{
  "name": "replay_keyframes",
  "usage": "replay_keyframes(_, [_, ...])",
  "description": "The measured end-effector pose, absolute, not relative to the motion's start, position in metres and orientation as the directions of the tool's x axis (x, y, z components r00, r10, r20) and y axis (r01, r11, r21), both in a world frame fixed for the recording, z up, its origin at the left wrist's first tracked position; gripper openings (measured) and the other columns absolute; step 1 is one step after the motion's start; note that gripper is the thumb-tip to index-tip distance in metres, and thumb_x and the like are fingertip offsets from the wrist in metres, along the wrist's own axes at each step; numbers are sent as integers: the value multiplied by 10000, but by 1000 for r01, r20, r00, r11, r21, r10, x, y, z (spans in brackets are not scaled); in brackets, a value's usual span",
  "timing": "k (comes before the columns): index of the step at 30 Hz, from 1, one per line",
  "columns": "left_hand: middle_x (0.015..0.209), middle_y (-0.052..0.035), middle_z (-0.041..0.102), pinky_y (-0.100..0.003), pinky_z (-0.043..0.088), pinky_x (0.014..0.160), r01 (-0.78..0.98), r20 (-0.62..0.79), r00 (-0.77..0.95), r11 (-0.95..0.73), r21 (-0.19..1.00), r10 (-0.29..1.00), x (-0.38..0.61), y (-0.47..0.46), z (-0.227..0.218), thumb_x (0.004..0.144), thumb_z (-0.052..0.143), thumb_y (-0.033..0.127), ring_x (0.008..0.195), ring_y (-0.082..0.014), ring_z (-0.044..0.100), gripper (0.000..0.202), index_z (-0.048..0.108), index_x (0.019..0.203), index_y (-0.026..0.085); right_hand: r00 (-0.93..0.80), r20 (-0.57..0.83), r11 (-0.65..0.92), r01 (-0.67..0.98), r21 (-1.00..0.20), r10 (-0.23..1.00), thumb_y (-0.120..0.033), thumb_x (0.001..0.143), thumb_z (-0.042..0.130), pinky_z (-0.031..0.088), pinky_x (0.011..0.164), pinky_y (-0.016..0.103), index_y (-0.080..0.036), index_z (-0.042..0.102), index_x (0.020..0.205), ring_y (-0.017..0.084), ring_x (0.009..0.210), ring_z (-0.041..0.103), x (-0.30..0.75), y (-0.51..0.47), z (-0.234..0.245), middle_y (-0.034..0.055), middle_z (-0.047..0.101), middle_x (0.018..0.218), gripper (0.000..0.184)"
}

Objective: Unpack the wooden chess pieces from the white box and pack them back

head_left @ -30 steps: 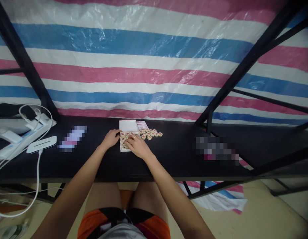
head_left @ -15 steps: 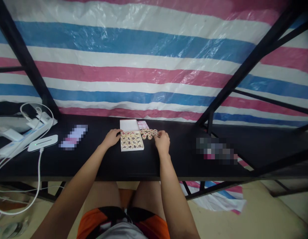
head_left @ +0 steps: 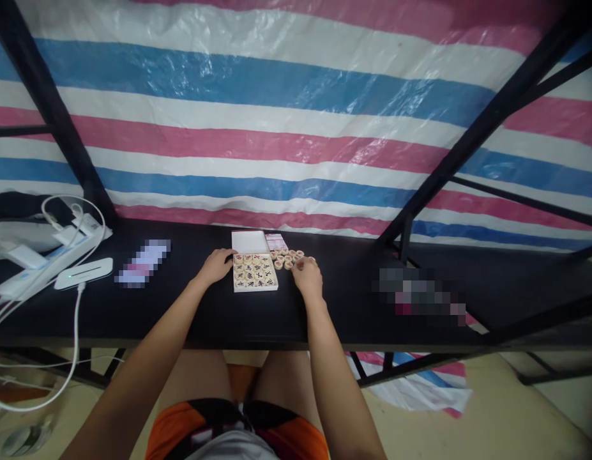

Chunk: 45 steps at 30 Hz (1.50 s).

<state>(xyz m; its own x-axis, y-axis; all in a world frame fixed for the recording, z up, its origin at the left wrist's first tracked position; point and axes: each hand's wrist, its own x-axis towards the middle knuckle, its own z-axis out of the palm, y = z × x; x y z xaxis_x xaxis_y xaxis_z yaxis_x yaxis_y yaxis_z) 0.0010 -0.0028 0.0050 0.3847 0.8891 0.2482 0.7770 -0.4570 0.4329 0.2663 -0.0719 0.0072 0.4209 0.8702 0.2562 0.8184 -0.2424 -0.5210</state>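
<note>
An open white box (head_left: 255, 289) holds rows of round Chinese chess pieces (head_left: 250, 268), most with dark characters and a few red ones in the back row. Its lid (head_left: 249, 241) is tipped back behind it. At the box's back left corner rests my left hand (head_left: 216, 266), thumb and fingers apart, fingertips touching the edge. Loose red-marked pieces (head_left: 279, 263) lie in a cluster right of the box. Over their near right side is my right hand (head_left: 309, 277), its fingers pinched at a piece that they mostly hide.
A pink and white printed card (head_left: 276, 241) lies behind the loose pieces. On the black table (head_left: 190, 233) are a blurred phone-like object (head_left: 145, 263), a white router-like device (head_left: 83, 273) and a power strip (head_left: 51, 259) with cables. A pixelated item (head_left: 415, 291) lies right. Black posts flank the table.
My right hand has shifted slightly left and nearer, onto the near side of the loose pieces. My left hand stays at the box's corner. The view has tilted a little.
</note>
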Motion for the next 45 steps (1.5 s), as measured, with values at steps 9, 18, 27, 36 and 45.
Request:
replay_keyframes(9, [1136, -82, 646, -359, 420, 974, 779, 236, 390, -456, 432, 890, 1, -2, 5, 866, 466, 229, 1078, -239, 565, 348, 620, 1177, 202, 363, 254, -186, 828, -529, 897, -214, 791, 541, 413, 707, 278, -187, 623, 927, 205, 874, 586, 267, -66, 1, 78, 606, 986, 162])
replay_keyframes(18, [1120, -72, 650, -350, 425, 969, 780, 247, 387, -458, 425, 888, 0, 0, 3, 870, 464, 239, 1069, -229, 568, 339, 622, 1168, 206, 360, 305, -150, 827, -542, 882, -210, 810, 506, 413, 708, 292, -186, 624, 907, 202, 826, 571, 265, -67, 3, 83, 597, 950, 155])
replay_keyframes(27, [1121, -73, 654, -350, 424, 972, 776, 260, 380, -459, 433, 888, 1, 0, 2, 856, 470, 215, 1075, -231, 568, 347, 628, 1164, 197, -107, 544, 369, 839, -400, 832, -256, 898, 463, 429, 853, 341, -175, 659, 894, 214, 906, 554, 228, -73, 15, 87, 632, 912, 211])
replay_keyframes(36, [1120, -72, 657, -351, 420, 980, 762, 280, 391, -478, 436, 877, -1, 2, 0, 848, 472, 205, 1070, -223, 577, 341, 634, 1147, 199, -510, 443, 612, 782, -119, 737, -450, 938, 424, 329, 1037, 401, -233, 592, 1214, 227, 1214, 461, 185, -90, 21, 86, 550, 1295, 389])
replay_keyframes(45, [1073, -77, 662, -348, 445, 937, 774, 280, 402, -487, 405, 872, -2, 2, 2, 838, 465, 186, 1014, -230, 588, 362, 627, 1161, 194, -559, 367, 619, 783, -62, 743, -531, 927, 384, 257, 1095, 434, -221, 493, 1341, 260, 1323, 357, 181, -88, 18, 89, 462, 1405, 529])
